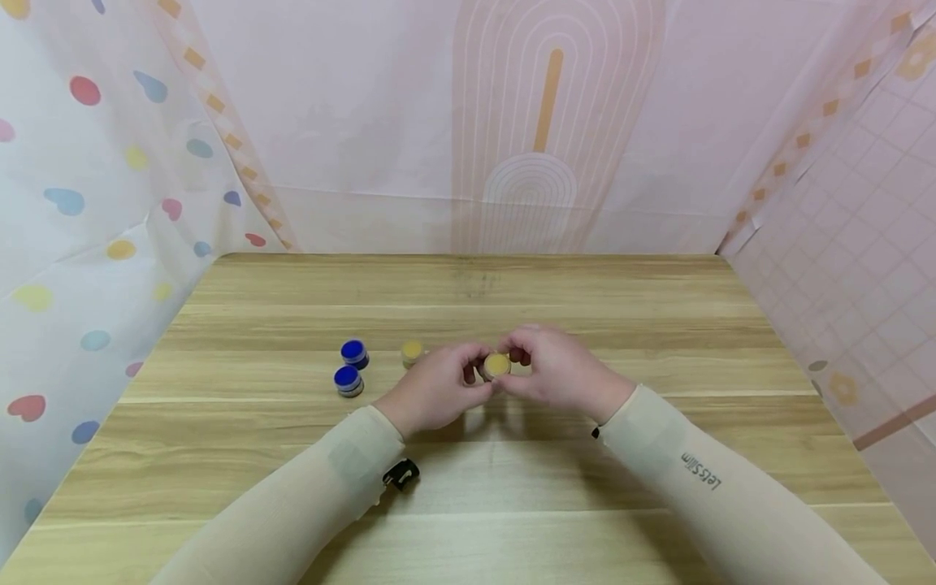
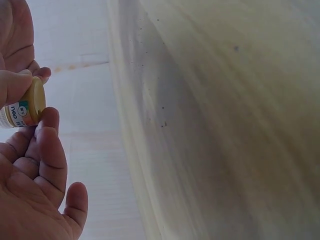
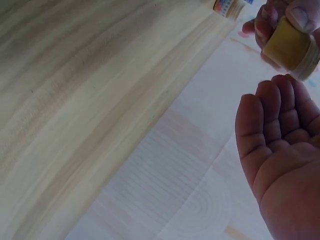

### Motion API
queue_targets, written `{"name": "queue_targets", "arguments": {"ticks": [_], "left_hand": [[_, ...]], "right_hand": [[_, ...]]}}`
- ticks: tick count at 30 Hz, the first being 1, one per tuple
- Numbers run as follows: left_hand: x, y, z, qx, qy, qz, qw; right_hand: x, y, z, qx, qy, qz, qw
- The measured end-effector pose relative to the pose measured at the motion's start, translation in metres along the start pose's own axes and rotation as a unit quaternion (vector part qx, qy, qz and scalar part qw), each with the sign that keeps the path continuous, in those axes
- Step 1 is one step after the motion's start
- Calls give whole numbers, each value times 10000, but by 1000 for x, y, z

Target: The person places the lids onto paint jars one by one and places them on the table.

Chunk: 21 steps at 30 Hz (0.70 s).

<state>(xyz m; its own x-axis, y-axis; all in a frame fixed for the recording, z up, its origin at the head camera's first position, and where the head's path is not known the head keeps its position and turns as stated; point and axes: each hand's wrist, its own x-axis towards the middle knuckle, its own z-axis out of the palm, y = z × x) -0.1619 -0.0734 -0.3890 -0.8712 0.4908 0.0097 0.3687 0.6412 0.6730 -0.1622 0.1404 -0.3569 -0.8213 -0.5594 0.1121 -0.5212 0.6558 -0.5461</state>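
Note:
Near the middle of the table, both hands hold a small yellow jar (image 1: 497,365) up off the surface. My left hand (image 1: 442,382) grips its left side between thumb and fingers. On the other side, my right hand (image 1: 559,370) has its thumb and fingertips at the jar's edge. A printed label and a pale ribbed end show on the jar (image 2: 22,110) in the left wrist view. In the right wrist view, the right hand (image 3: 285,135) has most fingers fairly straight, close under the jar. A second yellow jar (image 1: 412,351) stands behind the left hand, partly hidden.
Two blue-topped jars (image 1: 348,380) stand close together on the left of the wooden table (image 1: 256,455). Patterned cloth (image 1: 366,122) hangs along the back and both sides. A black clip-like piece (image 1: 401,474) sits at the left wrist.

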Motion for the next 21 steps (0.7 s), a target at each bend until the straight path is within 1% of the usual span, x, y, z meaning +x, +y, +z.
{"name": "queue_targets", "arguments": {"ticks": [7, 11, 16, 21], "left_hand": [[0, 0, 0, 12, -12, -26, 10000], [1, 0, 0, 12, -4, -25, 10000], [0, 0, 1, -1, 3, -30, 10000], [0, 1, 2, -19, -4, 0, 10000]], "right_hand": [[0, -1, -6, 87, -176, -302, 9994], [0, -1, -6, 58, -227, -346, 9991], [0, -1, -5, 19, -208, -262, 9994], [-2, -3, -3, -8, -91, 9, 10000]]}}
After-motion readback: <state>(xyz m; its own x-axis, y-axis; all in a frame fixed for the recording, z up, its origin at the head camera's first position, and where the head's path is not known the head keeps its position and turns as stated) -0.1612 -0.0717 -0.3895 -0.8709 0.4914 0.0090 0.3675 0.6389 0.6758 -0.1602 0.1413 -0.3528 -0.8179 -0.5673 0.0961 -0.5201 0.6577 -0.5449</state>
